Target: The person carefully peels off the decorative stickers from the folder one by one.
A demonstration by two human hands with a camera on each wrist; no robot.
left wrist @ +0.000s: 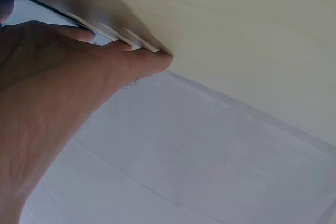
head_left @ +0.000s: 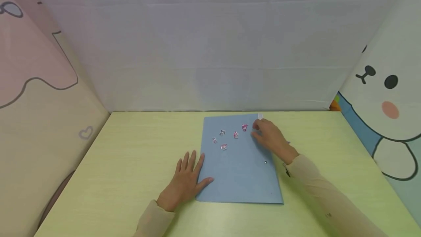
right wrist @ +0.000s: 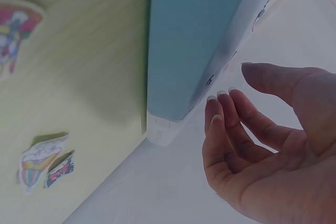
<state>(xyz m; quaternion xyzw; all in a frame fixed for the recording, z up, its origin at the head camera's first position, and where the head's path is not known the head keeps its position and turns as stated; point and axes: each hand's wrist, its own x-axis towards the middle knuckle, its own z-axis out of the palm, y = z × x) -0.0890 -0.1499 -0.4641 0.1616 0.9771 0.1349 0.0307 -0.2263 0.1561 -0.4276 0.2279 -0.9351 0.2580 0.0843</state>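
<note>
A flat blue rectangular folder or board (head_left: 243, 178) lies on the table, with several small pink, white and dark cartoon stickers (head_left: 224, 146) on its upper half. My left hand (head_left: 185, 182) rests spread at its left edge, the thumb over the blue surface and the other fingers mostly on the table. Over its upper right corner hovers my right hand (head_left: 271, 136), fingers loosely bent. In the right wrist view the thumb stands apart from the fingertips (right wrist: 223, 94), and nothing shows between them. A white strip (right wrist: 163, 127) marks the board's far corner.
The pale yellow table (head_left: 141, 149) meets a white cloth wall (head_left: 210, 47) at the back. Colourful cut-out stickers (right wrist: 39, 161) lie on the table right of the board, partly hidden by my right arm in the head view. Printed cloth panels (head_left: 391, 94) stand at both sides.
</note>
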